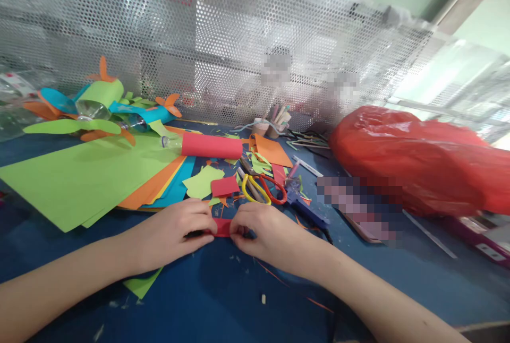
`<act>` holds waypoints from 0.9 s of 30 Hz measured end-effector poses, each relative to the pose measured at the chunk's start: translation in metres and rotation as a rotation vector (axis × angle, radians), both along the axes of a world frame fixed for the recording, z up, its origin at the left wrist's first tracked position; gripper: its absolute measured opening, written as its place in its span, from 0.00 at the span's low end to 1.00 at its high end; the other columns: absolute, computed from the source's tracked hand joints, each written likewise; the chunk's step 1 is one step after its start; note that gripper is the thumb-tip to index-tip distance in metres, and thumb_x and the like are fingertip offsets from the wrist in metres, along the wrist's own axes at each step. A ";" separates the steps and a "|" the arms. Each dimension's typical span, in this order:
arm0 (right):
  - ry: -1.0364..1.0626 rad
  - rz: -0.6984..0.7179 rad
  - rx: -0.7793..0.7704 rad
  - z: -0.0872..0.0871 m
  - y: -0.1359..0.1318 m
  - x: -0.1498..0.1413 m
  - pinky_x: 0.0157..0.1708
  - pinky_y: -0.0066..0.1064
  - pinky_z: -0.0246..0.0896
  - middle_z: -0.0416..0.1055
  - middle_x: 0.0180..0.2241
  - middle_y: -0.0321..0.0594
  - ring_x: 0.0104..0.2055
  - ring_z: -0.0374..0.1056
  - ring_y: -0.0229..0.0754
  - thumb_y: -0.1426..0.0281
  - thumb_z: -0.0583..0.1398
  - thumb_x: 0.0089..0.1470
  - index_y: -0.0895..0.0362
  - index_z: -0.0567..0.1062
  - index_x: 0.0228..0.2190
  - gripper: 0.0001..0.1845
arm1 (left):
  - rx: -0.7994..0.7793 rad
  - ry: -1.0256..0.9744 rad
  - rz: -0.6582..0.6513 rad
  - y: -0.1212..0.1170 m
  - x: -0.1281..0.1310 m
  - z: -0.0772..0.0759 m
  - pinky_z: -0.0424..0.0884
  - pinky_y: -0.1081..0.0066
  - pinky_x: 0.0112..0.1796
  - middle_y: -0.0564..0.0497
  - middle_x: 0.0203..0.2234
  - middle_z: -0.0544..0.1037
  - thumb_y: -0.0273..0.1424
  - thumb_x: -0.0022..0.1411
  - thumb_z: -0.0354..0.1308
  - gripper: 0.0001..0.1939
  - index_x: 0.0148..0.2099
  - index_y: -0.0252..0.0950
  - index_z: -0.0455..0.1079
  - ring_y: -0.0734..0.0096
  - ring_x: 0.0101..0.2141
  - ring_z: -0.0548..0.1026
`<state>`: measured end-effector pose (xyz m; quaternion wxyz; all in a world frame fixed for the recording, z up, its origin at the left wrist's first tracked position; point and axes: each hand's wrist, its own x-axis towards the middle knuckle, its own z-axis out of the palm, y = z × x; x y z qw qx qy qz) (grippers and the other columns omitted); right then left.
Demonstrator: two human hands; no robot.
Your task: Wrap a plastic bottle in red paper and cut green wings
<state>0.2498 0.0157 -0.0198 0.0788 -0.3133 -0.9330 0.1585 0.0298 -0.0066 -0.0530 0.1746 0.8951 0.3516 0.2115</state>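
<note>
Between both hands is a small red paper strip (222, 227), held just above the blue tabletop. My left hand (185, 229) pinches its left end with thumb and fingers. At the other end, my right hand (258, 229) pinches it the same way. Just beyond the hands lie a red paper piece (225, 187) and a cut green paper piece (204, 181). Scissors (263, 186) with yellow and red handles rest behind my right hand. Farther back, a plastic bottle wrapped in red paper (211, 146) lies on its side.
Coloured paper sheets (79, 178) spread at left, with propellered bottle models (95, 101) behind. A blue glue gun (308, 209) and a large red plastic bag (410, 160) are at right. Pen cups (262, 127) stand before the perforated metal screen (167, 29). A green scrap (142, 283) lies near the front.
</note>
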 end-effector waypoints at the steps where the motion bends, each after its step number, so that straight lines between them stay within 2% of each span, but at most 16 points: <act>1: 0.003 -0.018 -0.032 0.001 0.001 0.000 0.32 0.25 0.57 0.73 0.28 0.37 0.31 0.67 0.37 0.78 0.60 0.51 0.58 0.76 0.29 0.05 | -0.002 0.002 -0.003 0.000 0.000 0.000 0.66 0.70 0.39 0.50 0.34 0.73 0.28 0.67 0.51 0.08 0.39 0.38 0.72 0.68 0.37 0.71; 8: -0.004 -0.078 -0.140 0.003 0.003 0.003 0.29 0.24 0.56 0.73 0.29 0.36 0.29 0.66 0.35 0.76 0.58 0.54 0.58 0.75 0.31 0.06 | 0.008 -0.012 -0.006 0.002 0.000 0.000 0.65 0.72 0.37 0.51 0.31 0.73 0.27 0.67 0.51 0.08 0.37 0.37 0.72 0.70 0.35 0.70; 14: -0.020 -0.073 -0.108 0.003 -0.002 -0.001 0.31 0.25 0.56 0.72 0.29 0.38 0.30 0.65 0.36 0.77 0.56 0.54 0.59 0.73 0.30 0.06 | 0.118 0.037 -0.041 0.001 0.000 0.000 0.64 0.71 0.37 0.50 0.31 0.72 0.28 0.69 0.48 0.10 0.43 0.37 0.71 0.68 0.35 0.69; 18: -0.006 -0.152 -0.149 0.002 -0.004 -0.004 0.27 0.24 0.54 0.70 0.26 0.36 0.26 0.63 0.34 0.79 0.56 0.51 0.59 0.73 0.28 0.07 | 0.088 0.054 -0.040 0.001 0.000 0.000 0.64 0.71 0.35 0.50 0.31 0.71 0.28 0.68 0.48 0.11 0.41 0.37 0.72 0.68 0.35 0.69; 21: 0.047 -0.197 -0.218 0.001 -0.002 -0.003 0.25 0.22 0.53 0.70 0.25 0.33 0.25 0.63 0.33 0.78 0.57 0.51 0.58 0.72 0.29 0.05 | 0.063 0.032 -0.038 0.001 0.000 0.000 0.64 0.71 0.36 0.50 0.32 0.71 0.26 0.67 0.50 0.09 0.39 0.35 0.72 0.68 0.35 0.69; 27: 0.028 -0.067 -0.165 0.003 0.003 0.003 0.27 0.22 0.52 0.69 0.26 0.31 0.26 0.63 0.32 0.79 0.57 0.52 0.57 0.71 0.30 0.06 | -0.017 -0.027 0.004 0.002 0.000 -0.004 0.64 0.72 0.40 0.50 0.36 0.72 0.27 0.66 0.52 0.07 0.39 0.36 0.72 0.70 0.38 0.70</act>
